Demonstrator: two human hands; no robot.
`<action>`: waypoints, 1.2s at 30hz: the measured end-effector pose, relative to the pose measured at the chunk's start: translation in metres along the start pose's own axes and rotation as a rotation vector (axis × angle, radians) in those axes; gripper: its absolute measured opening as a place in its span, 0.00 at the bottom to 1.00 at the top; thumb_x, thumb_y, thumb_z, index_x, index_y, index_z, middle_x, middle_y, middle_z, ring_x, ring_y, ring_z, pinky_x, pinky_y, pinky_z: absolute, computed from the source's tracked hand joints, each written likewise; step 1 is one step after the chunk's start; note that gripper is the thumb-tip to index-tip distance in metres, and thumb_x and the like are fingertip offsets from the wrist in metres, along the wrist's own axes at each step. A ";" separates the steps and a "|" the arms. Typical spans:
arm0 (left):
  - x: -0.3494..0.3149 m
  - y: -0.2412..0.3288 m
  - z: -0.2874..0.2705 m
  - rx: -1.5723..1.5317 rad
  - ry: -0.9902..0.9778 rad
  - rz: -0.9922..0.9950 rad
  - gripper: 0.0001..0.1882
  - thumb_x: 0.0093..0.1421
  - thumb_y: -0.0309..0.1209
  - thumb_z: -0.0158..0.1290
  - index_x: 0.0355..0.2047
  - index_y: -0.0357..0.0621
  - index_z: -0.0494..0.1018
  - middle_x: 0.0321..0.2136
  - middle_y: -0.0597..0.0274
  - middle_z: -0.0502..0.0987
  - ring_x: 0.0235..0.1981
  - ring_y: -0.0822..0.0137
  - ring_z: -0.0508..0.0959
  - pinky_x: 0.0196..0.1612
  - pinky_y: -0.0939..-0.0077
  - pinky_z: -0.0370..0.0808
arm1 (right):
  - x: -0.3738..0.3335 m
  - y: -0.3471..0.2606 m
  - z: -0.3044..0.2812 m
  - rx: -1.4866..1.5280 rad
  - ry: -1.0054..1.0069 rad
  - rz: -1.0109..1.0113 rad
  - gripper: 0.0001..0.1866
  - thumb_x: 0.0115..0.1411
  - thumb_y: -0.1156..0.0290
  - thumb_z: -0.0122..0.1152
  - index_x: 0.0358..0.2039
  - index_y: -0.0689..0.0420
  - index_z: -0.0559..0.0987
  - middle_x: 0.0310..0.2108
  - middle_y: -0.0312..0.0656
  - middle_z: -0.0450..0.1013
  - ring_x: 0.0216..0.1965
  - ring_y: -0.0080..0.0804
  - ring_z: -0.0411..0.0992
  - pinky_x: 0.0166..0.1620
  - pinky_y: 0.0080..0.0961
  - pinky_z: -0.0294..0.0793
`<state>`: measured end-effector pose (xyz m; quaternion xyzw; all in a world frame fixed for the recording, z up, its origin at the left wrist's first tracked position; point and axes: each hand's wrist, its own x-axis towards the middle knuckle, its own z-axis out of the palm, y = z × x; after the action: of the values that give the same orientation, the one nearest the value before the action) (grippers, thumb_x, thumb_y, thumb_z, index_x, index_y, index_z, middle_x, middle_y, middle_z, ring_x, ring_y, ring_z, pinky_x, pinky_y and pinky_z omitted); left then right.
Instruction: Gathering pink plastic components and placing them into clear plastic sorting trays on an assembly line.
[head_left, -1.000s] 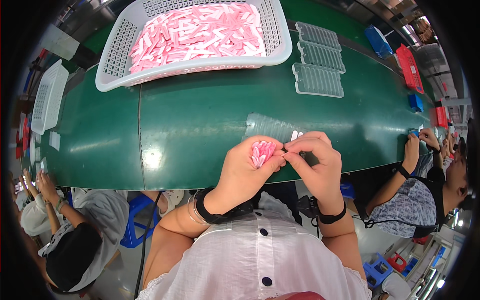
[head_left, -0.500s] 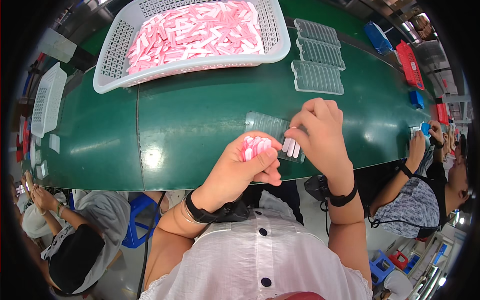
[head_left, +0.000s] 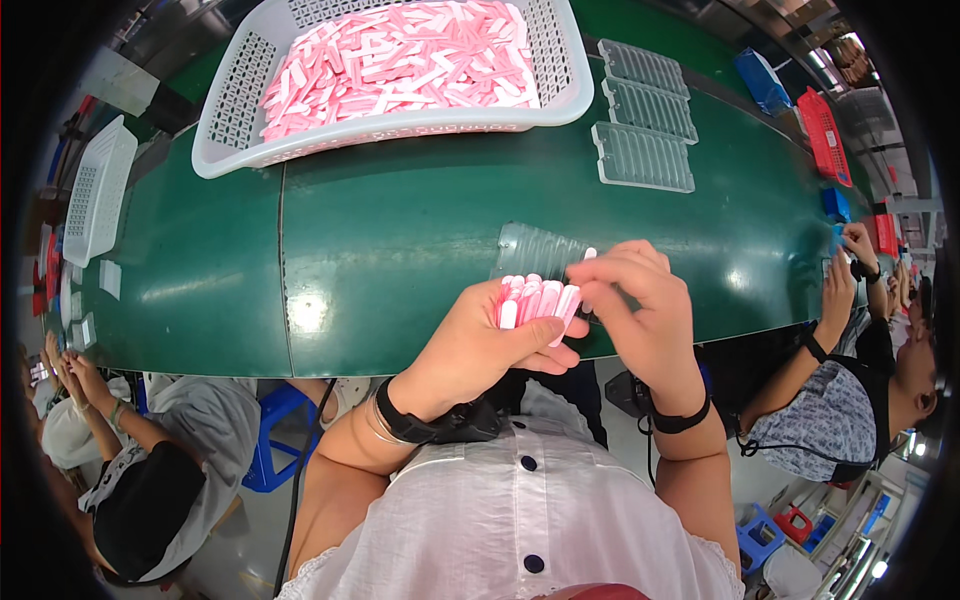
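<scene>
The left hand [head_left: 470,335], at the middle of the frame, has its fingers closed around a bunch of pink and white strips [head_left: 540,296]; the strips fan out above the thumb, their rounded ends pointing toward the top of the frame. The right hand [head_left: 650,305], just right of centre, is bent over the right side of the bunch; its thumb and first finger are close together beside the rightmost strips — whether they are clamped on one, I cannot tell.

Behind both hands a clear tray [head_left: 525,248] with grooves lies on the green desk [head_left: 400,225]; its upper left part shows, while the hands hide much of the rest; the end of a white strip [head_left: 590,254] shows at its right side, just above the right hand's fingers.

At the top of the frame, left of centre, stands a big white basket [head_left: 228,100] holding a heap of loose strips [head_left: 400,65], pink and white mixed; to its right three more clear trays [head_left: 645,158] lie in a column, near one another. A red basket [head_left: 823,135] sits at the upper right — a blue box [head_left: 762,82] near it — and a smaller white basket [head_left: 100,195] at the left edge; co-workers' hands show at the far right [head_left: 840,290] and far left [head_left: 85,378].
</scene>
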<state>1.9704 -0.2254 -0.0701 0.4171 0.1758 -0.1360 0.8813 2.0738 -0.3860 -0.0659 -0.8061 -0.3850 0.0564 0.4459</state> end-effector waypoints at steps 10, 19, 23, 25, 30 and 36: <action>-0.002 -0.001 -0.005 0.027 0.152 0.066 0.14 0.58 0.24 0.52 0.43 0.29 0.69 0.36 0.48 0.78 0.29 0.63 0.82 0.32 0.75 0.82 | -0.025 0.004 -0.004 -0.742 0.083 -0.246 0.16 0.43 0.55 0.67 0.35 0.40 0.82 0.45 0.26 0.70 0.41 0.35 0.61 0.46 0.35 0.52; -0.002 -0.011 -0.002 0.104 0.133 0.124 0.11 0.57 0.20 0.53 0.40 0.29 0.69 0.35 0.50 0.78 0.28 0.63 0.82 0.32 0.75 0.82 | -0.016 -0.012 -0.001 -0.077 0.063 -0.007 0.13 0.44 0.72 0.69 0.34 0.53 0.82 0.33 0.31 0.78 0.38 0.31 0.65 0.46 0.28 0.59; -0.006 -0.006 -0.002 0.081 0.106 0.083 0.12 0.57 0.22 0.55 0.40 0.31 0.68 0.33 0.51 0.78 0.28 0.63 0.82 0.32 0.75 0.82 | -0.012 -0.005 -0.003 0.261 -0.090 0.078 0.10 0.44 0.77 0.68 0.30 0.54 0.81 0.27 0.30 0.76 0.32 0.26 0.67 0.39 0.22 0.65; -0.007 -0.005 -0.007 0.040 0.069 0.053 0.12 0.57 0.22 0.56 0.41 0.31 0.68 0.33 0.51 0.78 0.28 0.63 0.82 0.32 0.75 0.82 | -0.004 0.004 -0.012 0.270 -0.155 0.032 0.08 0.45 0.77 0.67 0.29 0.54 0.80 0.26 0.30 0.75 0.32 0.26 0.67 0.39 0.22 0.65; -0.006 -0.008 -0.010 -0.037 0.131 0.028 0.14 0.57 0.23 0.56 0.42 0.34 0.68 0.33 0.50 0.78 0.30 0.62 0.82 0.33 0.73 0.82 | 0.023 0.006 -0.026 -0.163 -0.166 -0.074 0.06 0.46 0.72 0.65 0.26 0.54 0.77 0.25 0.33 0.69 0.30 0.32 0.65 0.40 0.28 0.61; -0.005 -0.008 -0.006 0.012 0.129 0.046 0.13 0.58 0.23 0.55 0.43 0.33 0.69 0.34 0.51 0.78 0.30 0.63 0.82 0.34 0.75 0.82 | 0.027 -0.006 -0.001 -0.493 -0.077 -0.030 0.07 0.47 0.68 0.66 0.27 0.51 0.78 0.26 0.31 0.70 0.35 0.34 0.65 0.43 0.32 0.57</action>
<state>1.9616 -0.2253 -0.0774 0.4340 0.2217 -0.0896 0.8686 2.0895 -0.3666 -0.0542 -0.8819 -0.4158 -0.0152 0.2217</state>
